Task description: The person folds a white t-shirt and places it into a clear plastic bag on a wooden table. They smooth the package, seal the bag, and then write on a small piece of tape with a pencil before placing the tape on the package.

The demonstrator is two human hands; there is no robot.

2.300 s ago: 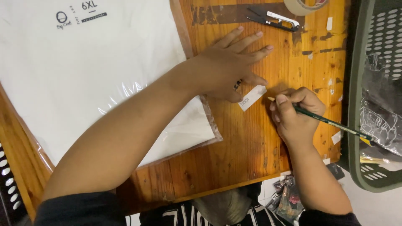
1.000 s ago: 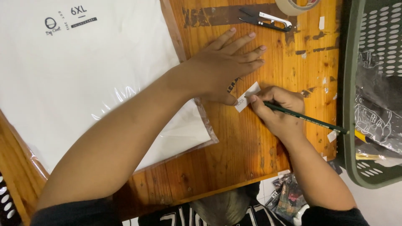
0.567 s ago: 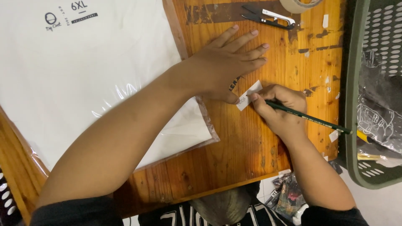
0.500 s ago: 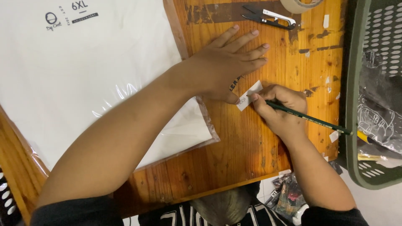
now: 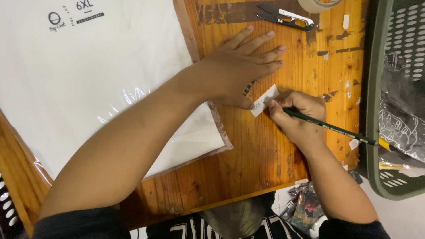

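A small white paper label [image 5: 265,99] lies on the wooden table [image 5: 265,155]. My left hand [image 5: 239,73] lies flat over it, fingers spread, the thumb pinning its left end. My right hand [image 5: 297,118] grips a dark green pencil [image 5: 330,127] with its tip on the label's right part. The pencil's shaft runs out to the right, toward the basket. A white garment in a clear plastic bag [image 5: 88,75] lies to the left, under my left forearm.
Small black and silver thread snips [image 5: 283,16] and a roll of tape [image 5: 316,4] lie at the table's far edge. A green plastic basket [image 5: 376,110] holding bagged dark garments stands at the right. Scraps of paper dot the table.
My right hand slid left with the pencil until its tip met the label. My left hand has stayed pressed on the label, and the view shifted slightly.
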